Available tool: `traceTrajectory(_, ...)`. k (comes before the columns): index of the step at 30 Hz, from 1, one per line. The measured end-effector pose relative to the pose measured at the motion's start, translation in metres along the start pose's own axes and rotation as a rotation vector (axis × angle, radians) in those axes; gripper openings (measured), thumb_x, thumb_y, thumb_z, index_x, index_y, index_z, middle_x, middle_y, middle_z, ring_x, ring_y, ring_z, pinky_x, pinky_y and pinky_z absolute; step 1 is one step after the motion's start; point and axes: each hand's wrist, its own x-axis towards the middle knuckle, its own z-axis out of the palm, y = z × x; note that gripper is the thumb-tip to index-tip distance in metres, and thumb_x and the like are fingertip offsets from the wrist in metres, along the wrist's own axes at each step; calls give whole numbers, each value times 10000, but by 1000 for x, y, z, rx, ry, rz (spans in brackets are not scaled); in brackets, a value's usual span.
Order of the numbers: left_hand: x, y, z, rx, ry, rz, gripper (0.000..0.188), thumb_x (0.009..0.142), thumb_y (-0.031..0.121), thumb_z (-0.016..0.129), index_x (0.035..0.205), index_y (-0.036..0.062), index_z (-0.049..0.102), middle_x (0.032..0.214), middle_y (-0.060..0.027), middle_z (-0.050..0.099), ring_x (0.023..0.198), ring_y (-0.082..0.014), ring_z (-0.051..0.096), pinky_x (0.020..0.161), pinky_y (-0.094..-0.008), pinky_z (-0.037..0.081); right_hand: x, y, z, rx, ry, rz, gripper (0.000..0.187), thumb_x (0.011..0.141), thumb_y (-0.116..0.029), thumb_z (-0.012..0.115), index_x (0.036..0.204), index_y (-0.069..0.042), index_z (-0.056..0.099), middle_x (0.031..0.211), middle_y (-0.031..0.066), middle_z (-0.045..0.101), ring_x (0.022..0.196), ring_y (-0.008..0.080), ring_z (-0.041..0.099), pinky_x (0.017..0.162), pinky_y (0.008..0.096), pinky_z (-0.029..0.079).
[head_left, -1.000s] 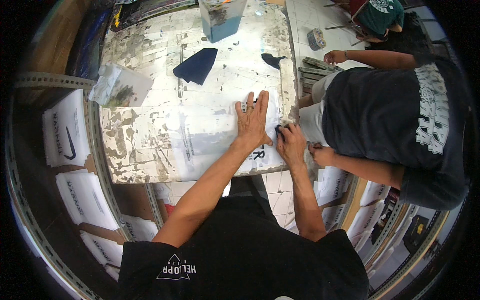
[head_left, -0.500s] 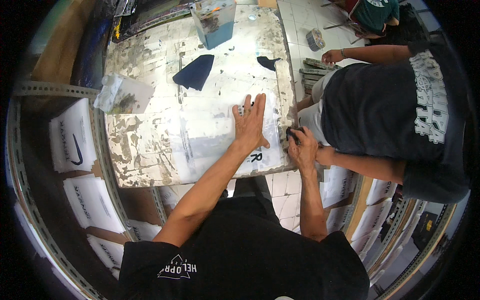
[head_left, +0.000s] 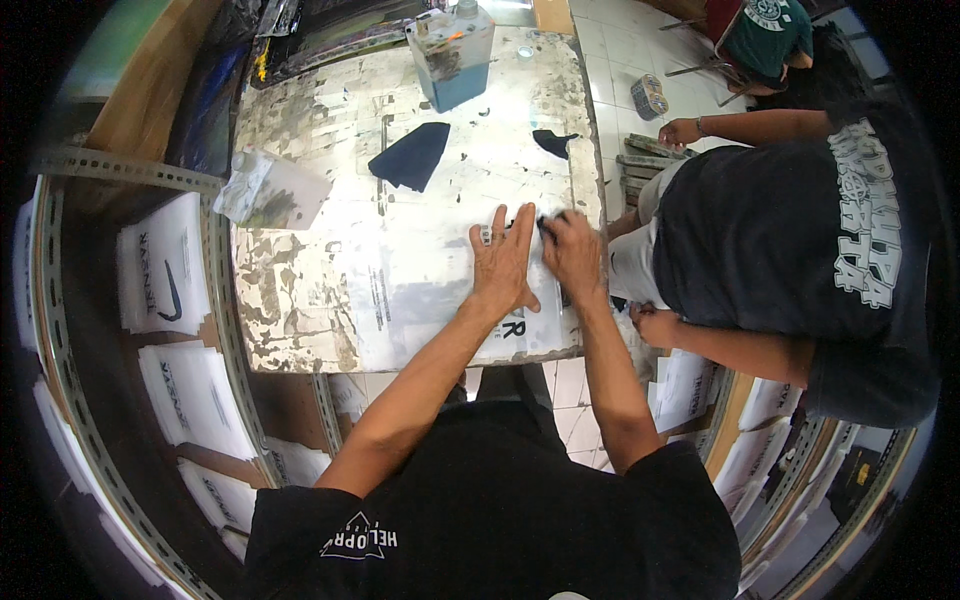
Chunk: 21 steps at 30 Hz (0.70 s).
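Observation:
A translucent white sheet [head_left: 415,300] with black printing lies on the stained worktable [head_left: 285,310]. My left hand [head_left: 503,265] presses flat on it, fingers stretched and somewhat spread, partly covering the print. Just to its right, my right hand [head_left: 575,260] has its fingers curled round a dark wad of cloth [head_left: 545,224], which touches the sheet near my left fingertips. Most of the wad is hidden by the fingers. Farther back on the table lie a navy cloth piece [head_left: 412,157] and a smaller dark scrap [head_left: 553,143].
A clear container of blue liquid [head_left: 455,78] stands at the back, a stained translucent jug [head_left: 270,190] at the left edge. Close on my right is another person [head_left: 760,230]. Shelves with white printed sheets [head_left: 165,265] flank both sides.
My right hand has moved from the table's right edge up and left onto the sheet, bringing the dark cloth beside my left hand. My left hand stays on the sheet. The view has shifted slightly.

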Motion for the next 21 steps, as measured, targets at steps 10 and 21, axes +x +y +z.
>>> traceTrajectory(10, -1, -2, 0, 11, 17, -14, 1579, 364, 400, 996, 1592, 33, 73, 1635, -103, 258, 1503, -368, 207, 1124, -639, 198, 8, 2, -4, 105, -18, 1, 117, 746, -43, 696, 862, -26, 700, 865, 145, 621, 870, 347, 621, 726, 468, 502)
traceTrajectory(21, 0, 1, -2, 6, -19, -50, 1593, 362, 385, 1002, 1595, 49, 51, 1631, -99, 268, 1505, -370, 198, 1131, -653, 186, -22, -7, -33, 60, -7, -21, 184, 736, -99, 741, 917, -64, 739, 932, 131, 629, 905, 341, 623, 763, 448, 512)
